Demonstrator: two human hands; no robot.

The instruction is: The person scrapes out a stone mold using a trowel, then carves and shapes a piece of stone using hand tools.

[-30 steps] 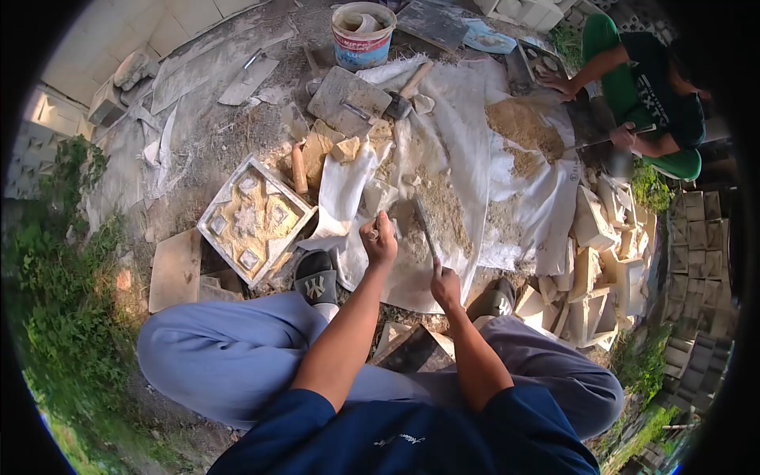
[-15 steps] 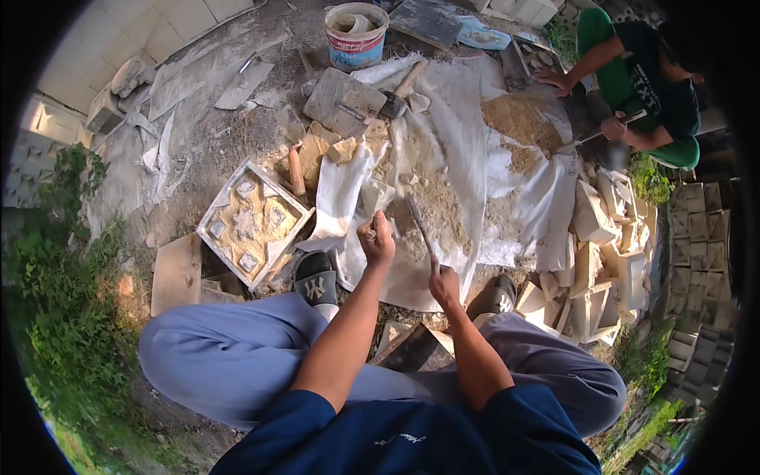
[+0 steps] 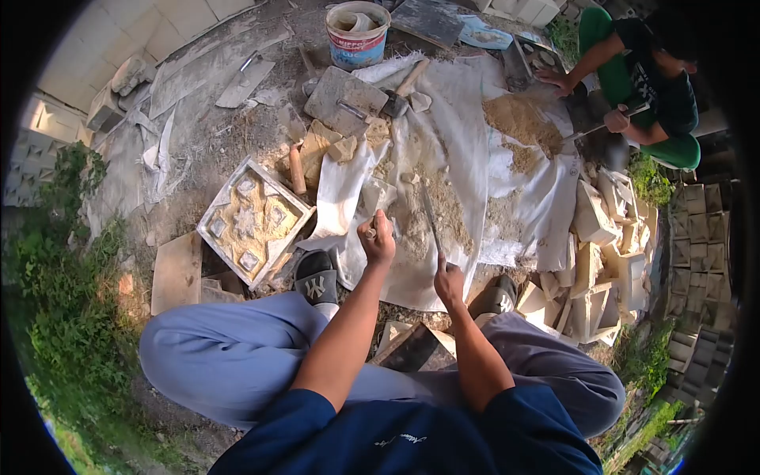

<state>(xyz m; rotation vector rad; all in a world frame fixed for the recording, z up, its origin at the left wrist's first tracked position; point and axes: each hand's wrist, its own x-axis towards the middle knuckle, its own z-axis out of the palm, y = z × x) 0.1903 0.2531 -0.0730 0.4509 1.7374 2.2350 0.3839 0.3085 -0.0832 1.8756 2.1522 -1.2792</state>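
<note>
Closed near the middle of the white sheet (image 3: 463,103), my left hand (image 3: 378,241) grips something I cannot make out, beside a pale block (image 3: 378,195). My right hand (image 3: 449,283) is wrapped round the lower end of a long thin metal tool (image 3: 431,215), whose far end points up over crumbled debris. A small stone (image 3: 410,178) lies close to the tool's upper end. To the left rests a square framed mould (image 3: 212,226) with a sandy patterned face, and by it a wooden handle (image 3: 298,169).
A paint bucket (image 3: 357,47) stands at the top. A hammer (image 3: 394,103) and flat slab (image 3: 345,101) lie below it. Pale blocks (image 3: 595,214) are piled at right. Another person's hand (image 3: 616,119) holds a tool near a sand heap (image 3: 522,123).
My right hand has moved slightly right, and the metal tool's upper end has shifted right and up. My left hand stays nearly in place. The other person's tool hand has moved slightly.
</note>
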